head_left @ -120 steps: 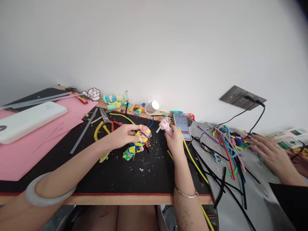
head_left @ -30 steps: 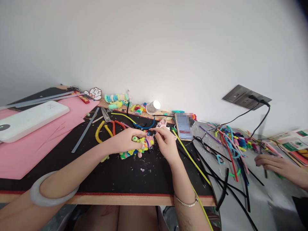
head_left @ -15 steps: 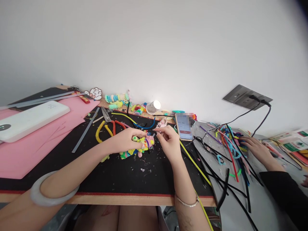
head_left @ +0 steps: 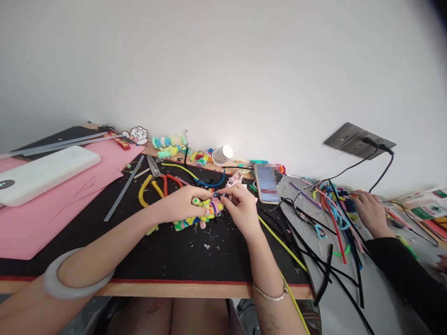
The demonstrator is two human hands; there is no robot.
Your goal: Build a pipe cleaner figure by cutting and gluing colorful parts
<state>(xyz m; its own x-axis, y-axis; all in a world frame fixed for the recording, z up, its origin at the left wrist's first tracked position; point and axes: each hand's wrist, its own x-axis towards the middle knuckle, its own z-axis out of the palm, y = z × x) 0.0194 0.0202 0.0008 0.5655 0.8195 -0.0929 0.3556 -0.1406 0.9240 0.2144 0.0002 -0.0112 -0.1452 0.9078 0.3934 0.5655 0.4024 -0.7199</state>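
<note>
My left hand is closed around a multicoloured pipe-cleaner craft, low over the black mat. Yellow, green, blue and pink fuzzy loops show below and between the fingers. At the craft's right end my right hand pinches with thumb and forefinger, touching the work. Something small and dark shows by those fingertips, too small to name. Left of the craft lie scissors with yellow and red-orange wrapped handles. A pale pink figure sits just behind my right hand.
A phone leans right of my hands. A paper cup stands by the wall. White power bank and pink sheet lie left. Loose pipe cleaners cover the grey table, where another person's hand rests.
My right hand has moved slightly left, its fingertips now against the craft's end. My left hand stays put. The other person's hand at the right has shifted back and up.
</note>
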